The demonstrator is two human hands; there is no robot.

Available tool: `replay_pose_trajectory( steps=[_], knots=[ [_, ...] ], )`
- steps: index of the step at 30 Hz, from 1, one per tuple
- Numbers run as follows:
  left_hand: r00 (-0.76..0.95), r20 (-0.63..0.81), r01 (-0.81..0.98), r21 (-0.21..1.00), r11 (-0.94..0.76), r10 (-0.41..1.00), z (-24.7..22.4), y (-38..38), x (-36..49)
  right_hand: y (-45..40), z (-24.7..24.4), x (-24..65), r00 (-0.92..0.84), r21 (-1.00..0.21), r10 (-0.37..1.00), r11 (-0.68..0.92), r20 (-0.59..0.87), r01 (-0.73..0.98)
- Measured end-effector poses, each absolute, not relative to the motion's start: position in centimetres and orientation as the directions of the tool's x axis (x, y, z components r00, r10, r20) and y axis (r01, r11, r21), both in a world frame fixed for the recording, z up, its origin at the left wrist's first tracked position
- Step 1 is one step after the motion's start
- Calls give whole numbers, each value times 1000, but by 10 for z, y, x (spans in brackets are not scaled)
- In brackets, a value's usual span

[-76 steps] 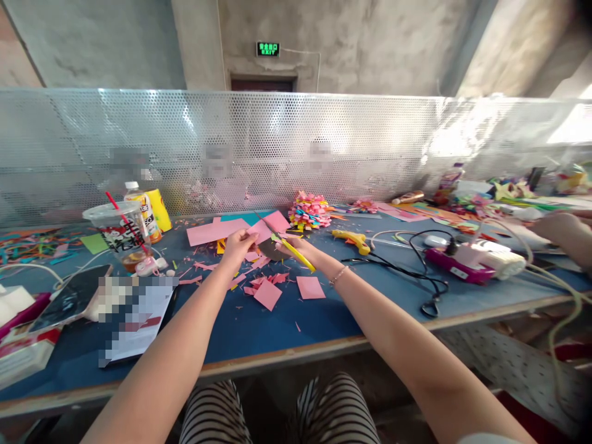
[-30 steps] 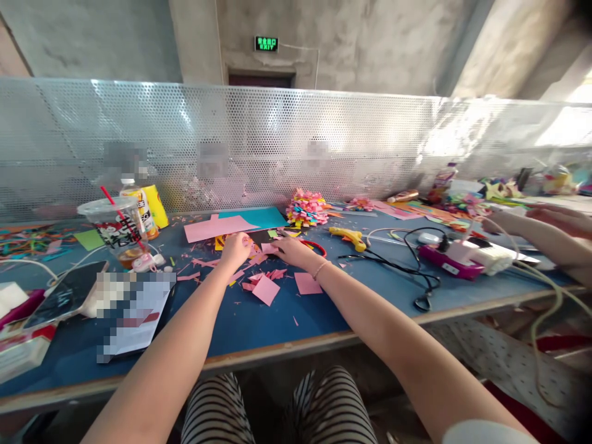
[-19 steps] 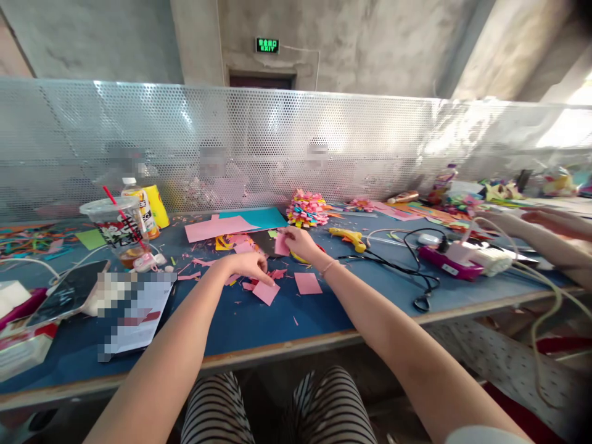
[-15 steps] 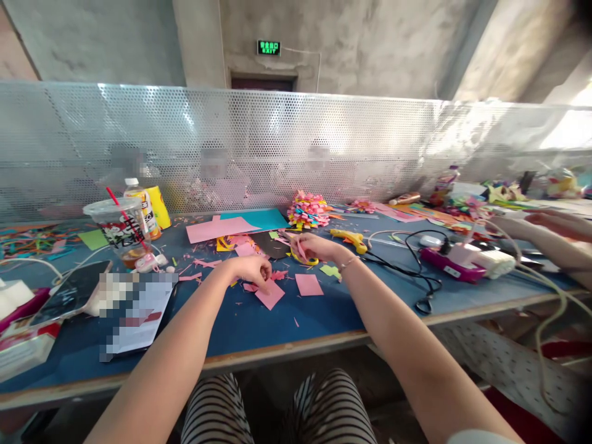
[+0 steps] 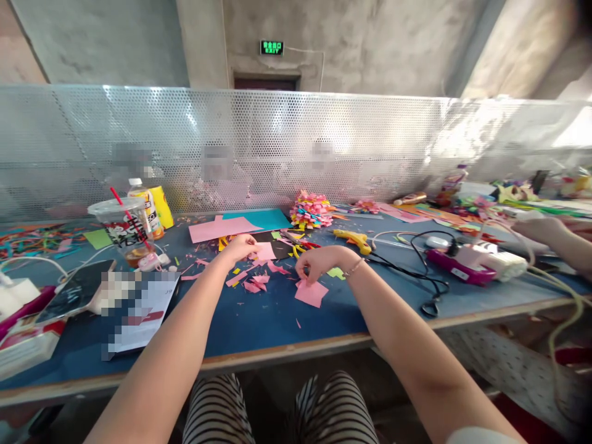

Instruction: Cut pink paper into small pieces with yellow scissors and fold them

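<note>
My left hand point(image 5: 241, 248) is closed, its fingertips pinching a pink paper square point(image 5: 266, 252) above the scrap-strewn middle of the table. My right hand point(image 5: 318, 261) bends down with fingers curled together on the upper edge of another pink paper square point(image 5: 312, 295), which lies near the table's front. Just behind the right hand are scissors point(image 5: 306, 245) with red and yellow handles, partly hidden. Torn pink paper scraps point(image 5: 257, 283) lie between the two hands. A small green paper piece point(image 5: 336, 272) rests by my right wrist.
Larger pink point(image 5: 222, 229) and blue sheets point(image 5: 271, 218) lie behind, beside a paper-strip ball point(image 5: 311, 209). A yellow glue gun point(image 5: 354, 240) and purple power strip point(image 5: 457, 266) are right; a plastic cup point(image 5: 127, 231) and phone point(image 5: 78, 287) left. Another person's hand point(image 5: 536, 233) is far right.
My left hand has moved away from me, and the square it touched is gone from the front. My right hand has come nearer, from beside the scissors onto the other pink square.
</note>
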State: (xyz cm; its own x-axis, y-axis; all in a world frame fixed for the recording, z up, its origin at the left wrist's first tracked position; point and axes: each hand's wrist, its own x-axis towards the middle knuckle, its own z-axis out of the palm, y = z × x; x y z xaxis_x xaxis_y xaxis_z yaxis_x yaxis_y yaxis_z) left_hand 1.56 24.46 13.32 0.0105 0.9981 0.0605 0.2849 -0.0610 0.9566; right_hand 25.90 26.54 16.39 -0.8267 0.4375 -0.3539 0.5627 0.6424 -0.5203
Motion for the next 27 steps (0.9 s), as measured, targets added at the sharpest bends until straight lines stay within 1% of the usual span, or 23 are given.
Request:
replay_pose_trajectory(
  steps=[2, 5, 9, 11, 12, 14, 15, 16, 17, 18, 20, 21, 22, 24, 27],
  knots=[
    [-111, 44, 284, 959, -11, 993, 128, 251, 10, 263, 164, 257, -814, -483, 447, 656, -370, 580],
    [-153, 50, 363, 932, 9, 987, 121, 258, 3, 262, 164, 256, -809, -463, 458, 665, -368, 587],
    [-195, 201, 514, 855, -75, 960, 110, 266, -4, 264, 166, 262, -811, -482, 486, 653, -326, 585],
    [-223, 288, 599, 794, -102, 931, 105, 268, -6, 266, 168, 266, -815, -522, 525, 638, -244, 567],
    [-229, 321, 640, 761, -106, 919, 104, 268, -7, 268, 168, 267, -821, -564, 542, 627, -179, 537],
    [-225, 377, 698, 706, -121, 898, 103, 267, -7, 272, 166, 263, -811, -685, 586, 588, -6, 430],
    [-223, 395, 701, 700, -135, 891, 105, 267, -6, 275, 165, 258, -776, -746, 625, 556, 86, 366],
    [-232, 402, 676, 721, -150, 886, 107, 266, -4, 278, 162, 251, -715, -799, 680, 514, 160, 311],
    [-246, 385, 616, 770, -164, 889, 109, 265, -2, 282, 160, 242, -639, -841, 743, 464, 199, 279],
    [-255, 347, 520, 836, -175, 903, 112, 264, 1, 286, 157, 232, -556, -865, 804, 419, 211, 277],
    [-217, 220, 267, 951, -159, 951, 117, 263, 6, 295, 151, 212, -433, -869, 885, 343, 172, 357],
    [-173, 165, 166, 977, -137, 971, 119, 263, 8, 299, 148, 203, -393, -844, 908, 321, 146, 429],
    [-133, 134, 107, 987, -120, 982, 119, 263, 10, 303, 145, 195, -360, -809, 923, 311, 134, 498],
    [-113, 139, 99, 987, -128, 984, 118, 265, 12, 310, 138, 184, -322, -750, 936, 313, 141, 582],
    [-170, 213, 177, 967, -183, 962, 112, 270, 11, 314, 126, 179, -292, -681, 932, 358, 216, 638]
  ],
)
